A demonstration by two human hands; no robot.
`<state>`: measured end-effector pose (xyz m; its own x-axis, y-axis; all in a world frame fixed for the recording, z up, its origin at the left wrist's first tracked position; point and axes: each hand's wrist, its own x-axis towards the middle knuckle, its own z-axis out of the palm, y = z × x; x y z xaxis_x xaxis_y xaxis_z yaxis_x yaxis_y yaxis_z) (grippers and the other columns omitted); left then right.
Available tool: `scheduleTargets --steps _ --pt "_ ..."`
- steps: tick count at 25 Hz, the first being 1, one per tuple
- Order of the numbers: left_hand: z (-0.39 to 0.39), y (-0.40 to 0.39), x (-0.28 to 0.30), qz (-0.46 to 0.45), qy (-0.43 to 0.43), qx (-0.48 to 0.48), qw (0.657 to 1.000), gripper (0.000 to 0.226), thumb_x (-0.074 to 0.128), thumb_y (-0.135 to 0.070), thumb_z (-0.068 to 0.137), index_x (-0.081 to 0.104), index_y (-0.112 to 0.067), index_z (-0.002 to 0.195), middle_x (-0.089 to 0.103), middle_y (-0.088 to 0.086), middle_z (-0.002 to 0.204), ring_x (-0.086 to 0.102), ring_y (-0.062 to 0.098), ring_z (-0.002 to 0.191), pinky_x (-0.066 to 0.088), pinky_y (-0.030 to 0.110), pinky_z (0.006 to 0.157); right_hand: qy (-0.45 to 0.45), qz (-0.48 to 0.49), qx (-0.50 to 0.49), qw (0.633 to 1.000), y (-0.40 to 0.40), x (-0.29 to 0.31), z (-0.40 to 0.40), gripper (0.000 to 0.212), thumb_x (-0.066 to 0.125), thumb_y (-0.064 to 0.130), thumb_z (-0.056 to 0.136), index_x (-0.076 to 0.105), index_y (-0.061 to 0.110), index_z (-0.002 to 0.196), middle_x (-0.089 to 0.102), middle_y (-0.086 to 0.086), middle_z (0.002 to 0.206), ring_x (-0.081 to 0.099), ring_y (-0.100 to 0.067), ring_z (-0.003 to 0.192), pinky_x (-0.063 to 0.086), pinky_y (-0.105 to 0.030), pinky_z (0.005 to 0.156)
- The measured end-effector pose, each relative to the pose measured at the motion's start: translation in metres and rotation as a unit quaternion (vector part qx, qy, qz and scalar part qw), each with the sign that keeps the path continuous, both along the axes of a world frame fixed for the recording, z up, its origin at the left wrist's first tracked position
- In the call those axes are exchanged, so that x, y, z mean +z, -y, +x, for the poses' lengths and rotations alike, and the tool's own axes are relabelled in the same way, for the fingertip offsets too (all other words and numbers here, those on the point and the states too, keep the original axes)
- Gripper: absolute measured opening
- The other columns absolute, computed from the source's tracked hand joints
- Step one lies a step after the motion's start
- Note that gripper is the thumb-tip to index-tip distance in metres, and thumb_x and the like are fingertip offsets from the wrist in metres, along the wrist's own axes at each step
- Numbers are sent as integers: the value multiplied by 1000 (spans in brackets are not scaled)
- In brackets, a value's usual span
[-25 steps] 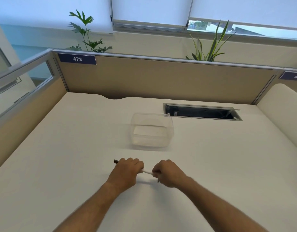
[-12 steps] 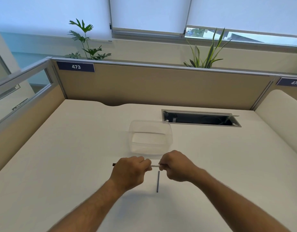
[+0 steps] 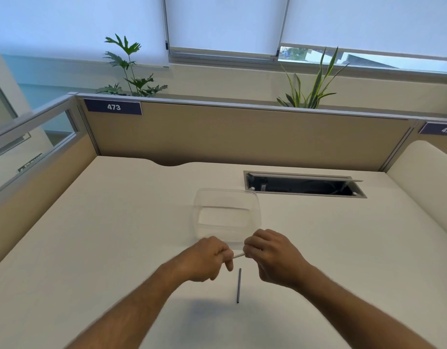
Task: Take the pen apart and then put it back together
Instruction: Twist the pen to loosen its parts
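Observation:
My left hand [image 3: 205, 259] and my right hand [image 3: 272, 255] both grip a thin white pen barrel [image 3: 238, 254]; only a short white stretch shows between the fists. The rest of the pen is hidden inside the fingers. A thin dark rod, a loose pen part [image 3: 238, 285], lies on the white desk [image 3: 116, 235] just below and between the hands, pointing toward me. Neither hand touches it.
A clear plastic container [image 3: 226, 215] stands just beyond the hands. An open cable slot [image 3: 303, 184] is cut into the desk at the back right. Beige partition walls [image 3: 242, 137] enclose the desk at the back and left.
The dark end that stuck out of my left fist no longer shows. Both hands have lifted from the spot near the dark rod, which now lies uncovered on the desk.

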<state>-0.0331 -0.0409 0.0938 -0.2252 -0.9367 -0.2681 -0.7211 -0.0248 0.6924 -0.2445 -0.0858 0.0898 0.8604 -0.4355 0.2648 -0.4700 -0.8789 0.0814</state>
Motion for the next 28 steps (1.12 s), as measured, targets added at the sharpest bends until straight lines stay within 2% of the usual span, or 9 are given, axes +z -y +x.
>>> scheduleTargets --steps 3,5,7,11,14,18,20,23,28 --pt "-2 -2 -6 -193 193 -53 961 32 54 -59 84 63 -30 95 69 -9 78 62 16 69 52 32 63 -33 212 -108 971 10 5 6 18 58 10 88 75 16 90 74 1 91 60 -16 76 50 -30 66" --pt "-8 -5 -13 -311 221 -88 920 29 61 -53 82 62 -26 93 68 -6 82 63 21 66 51 31 55 -44 350 -147 924 18 10 8 21 57 13 90 77 17 86 74 0 82 55 -8 65 46 -23 63" --pt "-12 -5 -17 -385 235 -130 883 18 67 -37 83 62 -20 82 65 -3 69 59 22 52 45 27 42 -32 400 -154 903 21 13 8 20 60 17 91 79 16 84 75 -3 80 56 -7 62 47 -24 62" --pt "-13 -1 -19 -393 236 -124 880 7 60 -25 90 63 -19 89 64 0 67 56 25 51 41 27 45 33 310 -149 938 14 6 9 17 62 10 89 78 12 85 78 -3 86 60 -12 70 50 -25 63" --pt "-12 0 -16 -302 181 -96 931 16 47 -26 97 62 -22 100 69 5 79 57 27 63 47 33 57 40 172 -84 981 5 3 7 16 62 8 84 77 12 86 76 0 88 61 -20 78 54 -35 65" --pt "-9 2 -8 -173 58 -69 981 20 47 -29 98 65 -23 102 71 3 77 59 20 65 55 37 65 45 36 1 998 -2 3 1 10 69 12 82 77 15 88 75 2 87 62 -21 69 54 -32 54" --pt "-7 0 -6 -175 44 -58 982 20 56 -39 92 65 -25 102 72 -1 79 62 15 68 56 34 67 39 60 -6 997 -1 6 1 12 67 15 85 77 15 92 76 1 92 64 -21 74 56 -33 58" --pt "-6 -1 -6 -245 119 -62 960 25 69 -42 80 61 -24 95 69 -4 83 59 16 68 54 32 65 16 163 -71 984 7 10 5 17 62 20 90 76 17 100 75 2 100 65 -19 85 57 -35 70" --pt "-9 2 -9 -282 223 -58 931 18 48 -39 94 55 -23 91 68 -1 77 58 26 63 45 32 56 22 171 -94 981 14 13 6 16 65 19 88 78 18 98 76 4 97 65 -16 81 57 -36 69"
